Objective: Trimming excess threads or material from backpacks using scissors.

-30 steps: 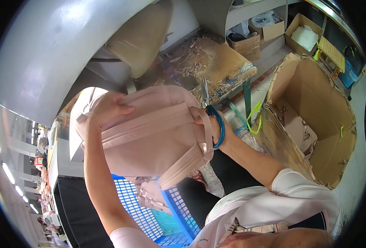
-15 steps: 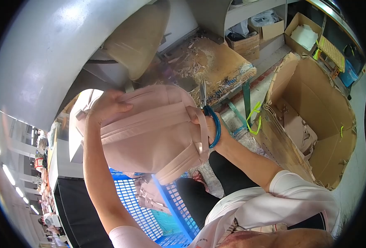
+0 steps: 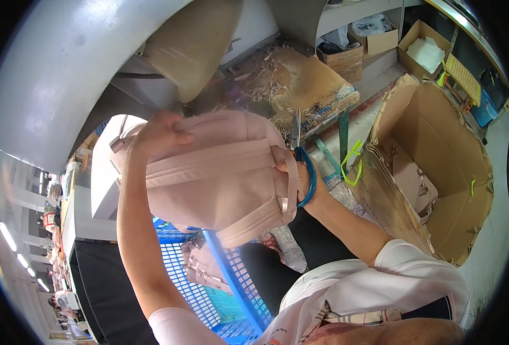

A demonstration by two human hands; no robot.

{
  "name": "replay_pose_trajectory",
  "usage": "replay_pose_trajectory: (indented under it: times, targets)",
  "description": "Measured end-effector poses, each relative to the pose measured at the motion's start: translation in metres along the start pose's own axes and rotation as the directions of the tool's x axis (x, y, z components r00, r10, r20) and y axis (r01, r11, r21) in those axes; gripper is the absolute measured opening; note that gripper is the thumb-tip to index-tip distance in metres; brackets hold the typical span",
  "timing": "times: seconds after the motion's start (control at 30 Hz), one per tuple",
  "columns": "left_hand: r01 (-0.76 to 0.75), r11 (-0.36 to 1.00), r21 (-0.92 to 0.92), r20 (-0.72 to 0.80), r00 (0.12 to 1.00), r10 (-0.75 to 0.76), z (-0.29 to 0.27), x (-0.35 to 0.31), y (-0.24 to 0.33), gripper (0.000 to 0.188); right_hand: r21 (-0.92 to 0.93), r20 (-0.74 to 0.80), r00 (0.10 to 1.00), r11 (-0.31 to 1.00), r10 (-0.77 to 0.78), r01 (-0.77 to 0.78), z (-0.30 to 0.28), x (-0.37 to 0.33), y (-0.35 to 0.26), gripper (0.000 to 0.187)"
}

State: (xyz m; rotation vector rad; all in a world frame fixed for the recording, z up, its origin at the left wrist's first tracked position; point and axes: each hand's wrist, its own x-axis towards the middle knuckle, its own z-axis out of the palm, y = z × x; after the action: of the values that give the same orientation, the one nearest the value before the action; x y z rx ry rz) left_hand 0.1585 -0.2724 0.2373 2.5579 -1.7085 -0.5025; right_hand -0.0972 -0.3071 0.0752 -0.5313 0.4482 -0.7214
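A pale pink backpack (image 3: 208,195) is held up in front of me between both hands. My left hand (image 3: 161,137) grips its far left part, the thumb lying on top of the fabric. At the bag's right end, my right hand (image 3: 300,175) is closed around the edge by a loop strap (image 3: 292,183). The same hand carries scissors (image 3: 306,178) with blue handles, their blades pointing away from me. Some right-hand fingers are hidden behind the strap and the handles.
Below the bag stands a blue plastic basket (image 3: 227,261) with pink pieces inside. A large cardboard box (image 3: 458,126) on the right holds another pink bag (image 3: 415,184). Ahead is a worn board (image 3: 312,75) littered with scraps. A big grey curved machine housing (image 3: 76,69) fills the upper left.
The backpack, both hands and the scissors have shifted slightly to the right and a little upward in the picture. Both hands keep their hold.
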Motion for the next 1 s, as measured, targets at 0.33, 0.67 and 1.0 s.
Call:
replay_pose_trajectory:
  times: [0.33, 0.67, 1.0]
  targets:
    - [-0.084, 0.988, -0.126, -0.057, 0.995, 0.077, 0.033, -0.045, 0.01, 0.021, -0.193, 0.0, 1.0, 0.981, -0.01, 0.01, -0.028, -0.015, -0.01, 0.028]
    - [-0.073, 0.784, -0.617, -0.176, 0.983, -0.048, 0.114, -0.138, -0.013, 0.013, -0.874, 0.485, 0.874, 0.041, -0.018, 0.485, -0.045, -0.039, -0.098, 0.074]
    - [-0.099, 0.798, -0.595, -0.207, 0.978, -0.034, 0.116, -0.166, -0.001, 0.013, -0.554, 0.754, 0.645, -0.407, 0.123, 0.726, -0.018, -0.027, -0.099, 0.05]
